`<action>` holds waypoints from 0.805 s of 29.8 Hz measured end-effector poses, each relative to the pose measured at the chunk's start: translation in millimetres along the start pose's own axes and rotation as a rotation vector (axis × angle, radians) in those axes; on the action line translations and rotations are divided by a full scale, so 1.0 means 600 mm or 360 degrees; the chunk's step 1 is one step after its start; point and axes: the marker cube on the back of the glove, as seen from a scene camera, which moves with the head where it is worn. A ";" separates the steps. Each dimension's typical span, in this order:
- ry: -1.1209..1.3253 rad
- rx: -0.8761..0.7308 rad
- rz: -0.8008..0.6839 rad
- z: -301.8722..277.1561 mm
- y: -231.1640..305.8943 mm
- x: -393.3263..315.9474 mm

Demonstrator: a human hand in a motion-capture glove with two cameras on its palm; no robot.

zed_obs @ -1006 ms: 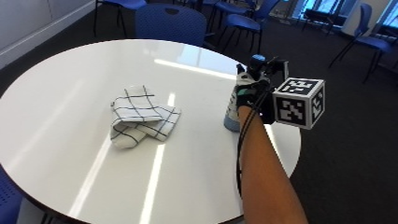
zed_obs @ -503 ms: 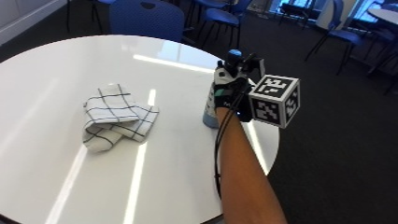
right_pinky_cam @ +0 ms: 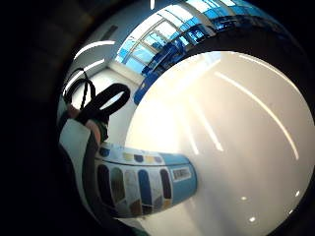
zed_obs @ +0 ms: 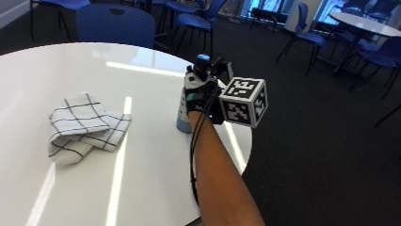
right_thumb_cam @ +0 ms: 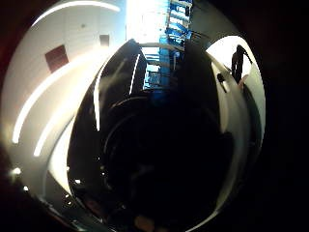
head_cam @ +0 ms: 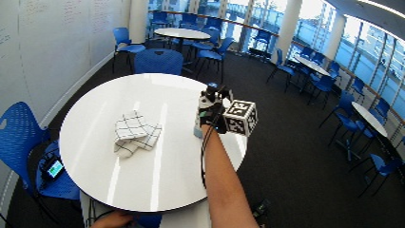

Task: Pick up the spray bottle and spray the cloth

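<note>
Already the gloved right hand (zed_obs: 202,96) is wrapped round the upper body of the spray bottle (zed_obs: 186,114), fingers curled about it just under the blue nozzle; the little-finger palm view shows the bottle's patterned label (right_pinky_cam: 142,184) lying right against the palm. Whether the bottle's base is standing on the worktop (zed_obs: 94,188) or is just clear of it I cannot tell. To do this step well, I judge the index finger should find the trigger before the lift, so no regrip is needed in the air. Keep the bottle upright as it rises, then turn the nozzle toward the checked cloth (zed_obs: 84,127), which lies crumpled on the worktop well apart from the bottle, on the hand's thumb side.
</note>
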 end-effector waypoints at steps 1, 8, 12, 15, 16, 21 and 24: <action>-0.0014 -0.0024 -0.0004 0.011 0.005 -0.003; -0.0073 -0.0213 -0.0001 0.057 0.024 -0.019; -0.0048 -0.0271 0.0018 0.062 0.031 -0.017; -0.0038 -0.0371 0.0038 0.066 0.040 -0.020; -0.0038 -0.0417 0.0038 0.068 0.043 -0.024; 0.0000 -0.0747 -0.0018 0.079 0.068 -0.082; 0.0116 -0.1033 -0.0094 0.080 0.093 -0.131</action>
